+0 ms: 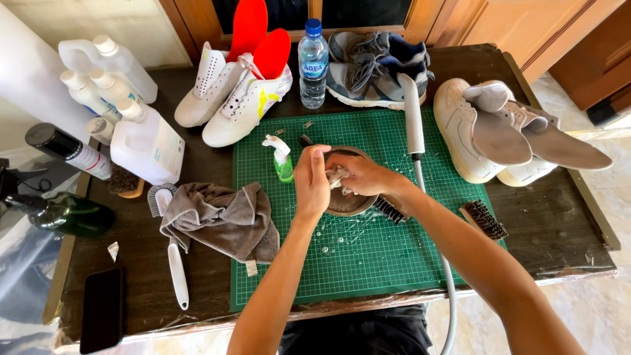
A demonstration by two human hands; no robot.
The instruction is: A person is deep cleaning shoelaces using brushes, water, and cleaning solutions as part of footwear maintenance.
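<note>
Over the green mat (394, 263) on the bench, the left hand (311, 181) and right hand (365, 176) are clamping a whitish cloth (338, 176) above the bowl (348, 204), best squeezed directly over it to catch drips.

cutting mat (394, 263): matt green rubbery sheet with a fine printed grid, wet with droplets
surface (204, 289): dark wood under a glossy clear plastic film
towel (223, 220): grey terry cloth, soft and rumpled, at 9 o'clock of the mat
bowl (348, 204): brown, dull, smooth
water bottle (313, 62): clear glossy plastic, at 12 o'clock
jug (148, 144): white, semi-matt plastic
boots (236, 98): white, smooth synthetic leather, slight sheen
brush (485, 219): wooden back, coarse dark bristles, at 3 o'clock
</note>
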